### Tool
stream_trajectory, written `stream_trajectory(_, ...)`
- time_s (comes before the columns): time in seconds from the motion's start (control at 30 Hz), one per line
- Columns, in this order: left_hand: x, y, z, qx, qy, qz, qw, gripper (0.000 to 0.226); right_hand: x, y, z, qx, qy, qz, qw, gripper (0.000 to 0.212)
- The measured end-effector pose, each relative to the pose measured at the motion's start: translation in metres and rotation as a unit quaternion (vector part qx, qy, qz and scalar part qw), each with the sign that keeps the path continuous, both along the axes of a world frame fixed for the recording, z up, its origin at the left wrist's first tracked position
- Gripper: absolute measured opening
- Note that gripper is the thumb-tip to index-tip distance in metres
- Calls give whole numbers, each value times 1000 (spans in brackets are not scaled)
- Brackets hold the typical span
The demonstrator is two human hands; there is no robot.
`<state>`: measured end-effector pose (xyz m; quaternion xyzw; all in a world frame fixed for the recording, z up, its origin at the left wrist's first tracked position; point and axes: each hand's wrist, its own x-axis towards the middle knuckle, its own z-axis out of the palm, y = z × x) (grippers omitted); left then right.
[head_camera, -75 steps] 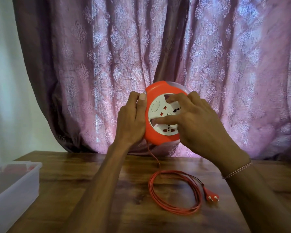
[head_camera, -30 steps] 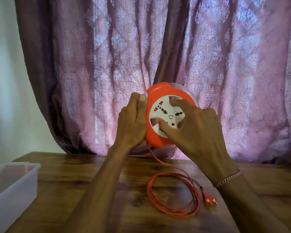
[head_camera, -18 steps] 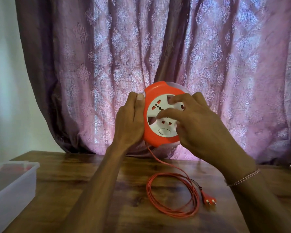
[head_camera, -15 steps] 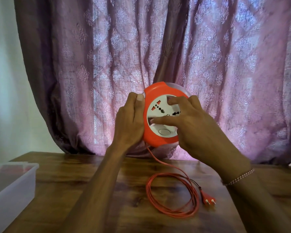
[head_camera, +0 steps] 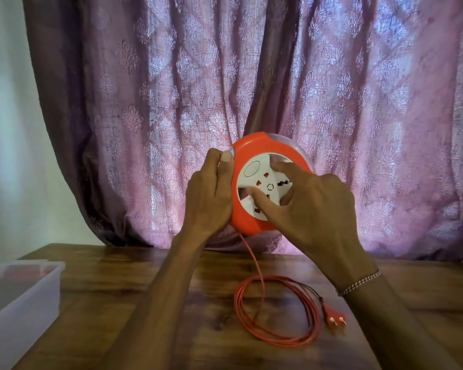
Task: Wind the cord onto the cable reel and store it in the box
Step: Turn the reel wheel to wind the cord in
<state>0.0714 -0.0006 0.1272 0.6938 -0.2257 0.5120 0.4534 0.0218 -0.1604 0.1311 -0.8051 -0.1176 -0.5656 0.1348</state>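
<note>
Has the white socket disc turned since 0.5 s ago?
Yes. Against the orange housing, the white disc has rotated: its oval button was near the bottom and now sits upper left. The right hand fingers it.

There was one reel [head_camera: 254, 222], one cord [head_camera: 278, 340] with one plug [head_camera: 333, 316], and one box [head_camera: 24, 297]. Two hands were in view, left [head_camera: 209, 196] and right [head_camera: 313, 206], over one table [head_camera: 118, 268].

No readable text, label, brand or number shows anywhere; the cable reel [head_camera: 254, 217] carries only unlettered socket holes.
</note>
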Motion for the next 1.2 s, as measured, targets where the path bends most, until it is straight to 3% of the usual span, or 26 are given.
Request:
stream_trajectory(0.13, 1, 0, -2, 5, 5, 7, 1000, 32, 0, -2, 2, -30, -27, -8, 999, 58)
stream_trajectory(0.3, 3, 3, -1, -8, 2, -12, 1000, 36, -1, -15, 8, -138, -36, 83, 986, 21)
stream_trajectory(0.43, 2, 3, -1, -7, 4, -13, 1000, 34, 0, -16, 8, -202, 13, 79, 976, 53)
stream_trajectory(0.5, 3, 4, -1, -9, 3, -9, 1000, 34, 0, -12, 5, -214, 43, 62, 974, 53)
stream_trajectory(0.63, 2, 2, 0, -2, 3, 0, 1000, 31, -1, -11, 5, -207, 20, 22, 978, 63)
stream_trajectory(0.73, 1, -1, -1, -1, 4, 12, 1000, 30, -3, -10, 4, -181, 8, -5, 983, 51)
stream_trajectory(0.8, 2, 0, -1, -6, 2, 9, 1000, 30, -3, -7, 1, -120, 10, -13, 993, 49)
stream_trajectory(0.93, 1, 0, 0, -5, 2, -1, 1000, 35, -2, -2, 1, -8, 6, -16, 1000, 65)
stream_trajectory(1.1, 1, -1, -1, 0, 3, 2, 1000, 35, -3, -5, 4, -48, -30, -5, 998, 55)
stream_trajectory(1.2, 2, 1, -1, -4, 9, -5, 1000, 35, -4, -12, 8, -89, -42, 54, 994, 31)
